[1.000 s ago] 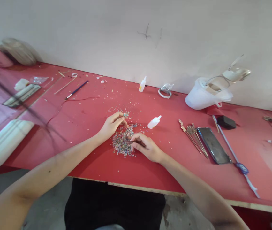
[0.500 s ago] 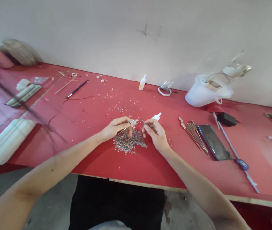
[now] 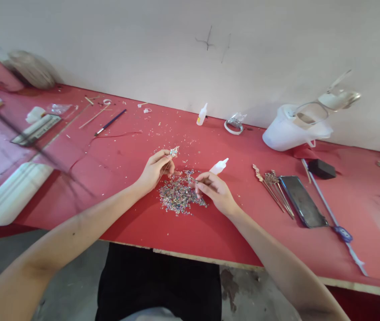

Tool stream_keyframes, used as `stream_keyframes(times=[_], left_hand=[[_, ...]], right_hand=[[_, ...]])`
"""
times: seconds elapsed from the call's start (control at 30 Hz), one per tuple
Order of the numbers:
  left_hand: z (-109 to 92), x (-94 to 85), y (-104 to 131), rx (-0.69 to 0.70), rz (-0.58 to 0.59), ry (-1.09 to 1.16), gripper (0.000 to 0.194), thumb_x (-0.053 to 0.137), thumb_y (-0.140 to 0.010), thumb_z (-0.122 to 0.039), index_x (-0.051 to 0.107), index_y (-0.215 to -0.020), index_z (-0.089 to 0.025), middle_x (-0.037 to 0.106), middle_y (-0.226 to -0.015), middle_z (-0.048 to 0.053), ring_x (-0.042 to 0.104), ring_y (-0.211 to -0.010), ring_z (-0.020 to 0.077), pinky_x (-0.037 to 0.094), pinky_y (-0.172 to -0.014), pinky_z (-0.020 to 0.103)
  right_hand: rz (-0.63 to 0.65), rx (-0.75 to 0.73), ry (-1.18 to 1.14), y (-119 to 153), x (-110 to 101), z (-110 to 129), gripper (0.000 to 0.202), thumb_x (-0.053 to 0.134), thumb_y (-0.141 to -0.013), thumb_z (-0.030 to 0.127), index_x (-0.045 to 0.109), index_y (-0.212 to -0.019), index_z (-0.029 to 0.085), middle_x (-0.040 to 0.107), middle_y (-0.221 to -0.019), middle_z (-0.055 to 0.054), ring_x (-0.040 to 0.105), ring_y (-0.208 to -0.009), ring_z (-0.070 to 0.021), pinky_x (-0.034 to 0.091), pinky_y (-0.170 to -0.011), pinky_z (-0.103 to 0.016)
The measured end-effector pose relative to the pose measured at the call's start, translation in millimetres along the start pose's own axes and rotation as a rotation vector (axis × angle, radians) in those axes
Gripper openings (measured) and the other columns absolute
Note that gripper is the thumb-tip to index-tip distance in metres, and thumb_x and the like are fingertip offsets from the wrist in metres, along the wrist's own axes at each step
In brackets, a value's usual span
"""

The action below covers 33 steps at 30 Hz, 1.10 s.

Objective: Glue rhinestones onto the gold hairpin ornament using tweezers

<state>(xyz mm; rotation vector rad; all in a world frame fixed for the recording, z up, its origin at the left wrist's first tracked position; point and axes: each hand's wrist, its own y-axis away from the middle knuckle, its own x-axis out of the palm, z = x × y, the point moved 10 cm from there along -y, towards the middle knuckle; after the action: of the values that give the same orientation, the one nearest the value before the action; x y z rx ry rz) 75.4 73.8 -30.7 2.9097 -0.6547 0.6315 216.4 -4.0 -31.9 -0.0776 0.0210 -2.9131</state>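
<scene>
My left hand (image 3: 156, 171) is closed on a hairpin (image 3: 174, 152); its pale, sparkling ornamental head stands above the fingertips and its thin stem runs down under the palm. My right hand (image 3: 216, 191) pinches slim metal tweezers (image 3: 196, 180), mostly covered by the fingers, with the tip low over the right part of a pile of small multicoloured chips (image 3: 178, 194). The pile lies on the red table (image 3: 136, 227) between both hands. Just behind my right hand a white glue bottle (image 3: 219, 166) lies on its side.
Several ornate hairpins (image 3: 274, 189) lie beside a dark phone (image 3: 302, 201) at the right. Behind them stand a white pitcher (image 3: 282, 129) and a black block (image 3: 322, 169). Another glue bottle (image 3: 202, 115) stands near the wall. A paintbrush (image 3: 110, 122) lies at the left.
My left hand has drawn back left from the right hand, lifting the hairpin's head away from above the pile. My right hand has lowered the tweezers towards the chips.
</scene>
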Motion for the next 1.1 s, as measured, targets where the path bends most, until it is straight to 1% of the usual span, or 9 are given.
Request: stream_keyframes(times=[0.1,0.17,0.27,0.33,0.47,0.6,0.73,0.93,1.1], left_hand=[[-1.8,-3.5,-0.6,0.010,-0.037,-0.015,0.005,0.050,-0.089,-0.022,0.050,-0.085,-0.019,0.056,-0.054,-0.006,0.049,-0.046,0.0069,0.057,-0.066,0.028],[-0.2,-2.2,-0.4,-0.004,-0.030,-0.028,0.006,0.049,-0.089,-0.022,0.049,-0.084,-0.019,0.056,-0.054,-0.006,0.049,-0.046,0.0066,0.057,-0.070,0.029],[3.8,-0.4,-0.6,-0.031,-0.012,-0.050,0.007,0.048,-0.090,-0.022,0.049,-0.085,-0.019,0.058,-0.055,-0.005,0.050,-0.046,0.0068,0.057,-0.072,0.030],[5.6,0.0,-1.3,-0.034,-0.004,-0.052,0.007,0.047,-0.091,-0.022,0.049,-0.085,-0.018,0.058,-0.055,-0.005,0.051,-0.047,0.0071,0.057,-0.072,0.030],[6.9,1.1,-1.6,-0.036,0.012,-0.061,0.007,0.045,-0.091,-0.019,0.048,-0.085,-0.018,0.059,-0.055,-0.005,0.052,-0.046,0.0072,0.057,-0.073,0.031],[5.5,4.5,0.1,-0.044,0.033,-0.075,0.007,0.045,-0.091,-0.019,0.049,-0.085,-0.018,0.059,-0.056,-0.005,0.053,-0.047,0.0068,0.057,-0.075,0.031],[4.1,7.9,0.6,-0.045,0.055,-0.086,0.008,0.045,-0.092,-0.019,0.048,-0.084,-0.018,0.057,-0.055,-0.005,0.053,-0.047,0.0067,0.057,-0.075,0.030],[4.6,10.3,0.4,-0.058,0.065,-0.097,0.008,0.045,-0.091,-0.019,0.047,-0.084,-0.019,0.056,-0.054,-0.006,0.053,-0.047,0.0068,0.057,-0.076,0.029],[3.6,13.2,1.8,-0.075,0.073,-0.124,0.007,0.045,-0.091,-0.019,0.045,-0.084,-0.019,0.056,-0.055,-0.006,0.053,-0.048,0.0070,0.056,-0.072,0.028]], right_hand=[[-0.039,-0.028,0.027,0.0,-4.4,2.8,0.021,0.062,-0.088,0.039,0.054,-0.096,0.022,0.060,-0.073,0.002,0.059,-0.064,-0.0107,0.049,-0.064,-0.027],[-0.001,-0.026,0.061,0.7,0.4,1.4,0.021,0.061,-0.088,0.040,0.054,-0.096,0.022,0.060,-0.073,0.002,0.059,-0.067,-0.0114,0.049,-0.067,-0.028],[0.130,0.014,0.073,5.7,17.0,-4.4,0.019,0.058,-0.091,0.038,0.053,-0.097,0.021,0.061,-0.074,0.002,0.058,-0.069,-0.0115,0.050,-0.072,-0.029],[0.230,0.011,0.068,11.5,30.0,-3.8,0.015,0.056,-0.092,0.034,0.053,-0.100,0.021,0.061,-0.076,0.002,0.059,-0.072,-0.0114,0.050,-0.083,-0.033],[0.369,-0.025,0.093,22.1,49.2,6.2,0.011,0.056,-0.093,0.029,0.055,-0.099,0.020,0.061,-0.075,0.002,0.063,-0.086,-0.0124,0.038,-0.107,-0.042],[0.477,-0.055,0.190,29.1,63.4,16.5,0.008,0.054,-0.093,0.026,0.057,-0.097,0.019,0.061,-0.075,0.001,0.063,-0.095,-0.0139,0.040,-0.106,-0.041],[0.539,-0.103,0.289,32.6,71.1,22.8,0.008,0.055,-0.092,0.022,0.059,-0.098,0.018,0.063,-0.076,0.000,0.064,-0.092,-0.0134,0.043,-0.103,-0.038],[0.528,-0.138,0.349,32.6,70.0,24.2,0.009,0.055,-0.092,0.021,0.060,-0.098,0.018,0.065,-0.077,-0.001,0.063,-0.106,-0.0160,0.043,-0.103,-0.037],[0.506,-0.155,0.368,30.8,66.4,25.4,0.009,0.055,-0.092,0.021,0.060,-0.098,0.018,0.066,-0.077,-0.001,0.066,-0.095,-0.0145,0.046,-0.099,-0.035]])
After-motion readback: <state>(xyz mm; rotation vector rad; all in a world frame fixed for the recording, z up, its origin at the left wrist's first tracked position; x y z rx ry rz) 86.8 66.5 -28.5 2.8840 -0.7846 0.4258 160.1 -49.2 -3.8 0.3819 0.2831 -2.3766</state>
